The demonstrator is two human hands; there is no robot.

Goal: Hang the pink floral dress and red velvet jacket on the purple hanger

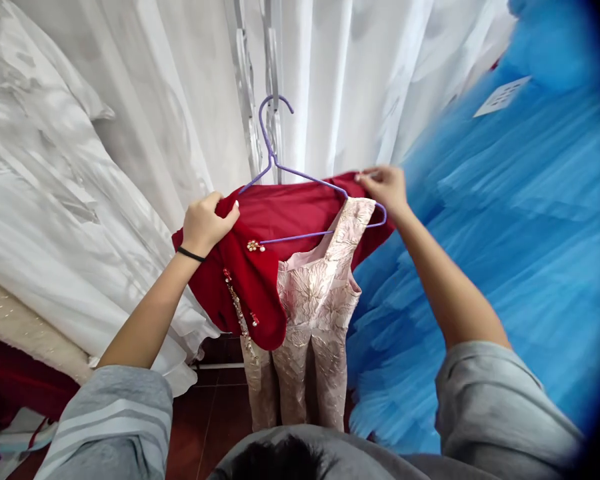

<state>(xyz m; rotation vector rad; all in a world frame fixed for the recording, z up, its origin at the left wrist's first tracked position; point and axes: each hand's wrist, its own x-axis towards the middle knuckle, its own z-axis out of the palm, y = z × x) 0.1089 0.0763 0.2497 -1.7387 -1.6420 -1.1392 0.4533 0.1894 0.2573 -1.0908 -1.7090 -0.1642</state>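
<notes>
A purple wire hanger (300, 175) hangs by its hook from a metal rack. On it is a pale pink-gold brocade dress (310, 293), one strap over the hanger's right arm. A red cape (255, 287) with a beaded pearl trim lies behind the hanger and folds forward over its left side, covering part of the dress. My left hand (207, 223), with a black band at the wrist, is closed on the cape's left shoulder. At the upper right, my right hand (385, 190) pinches the cape's edge between thumb and fingers.
White curtain-like fabric (320, 80) hangs behind the metal rack (245, 67). White gowns (70, 173) crowd the left side. A large blue tulle gown (505, 253) with a white paper tag (501, 97) fills the right. Below is a dark red tiled floor (195, 420).
</notes>
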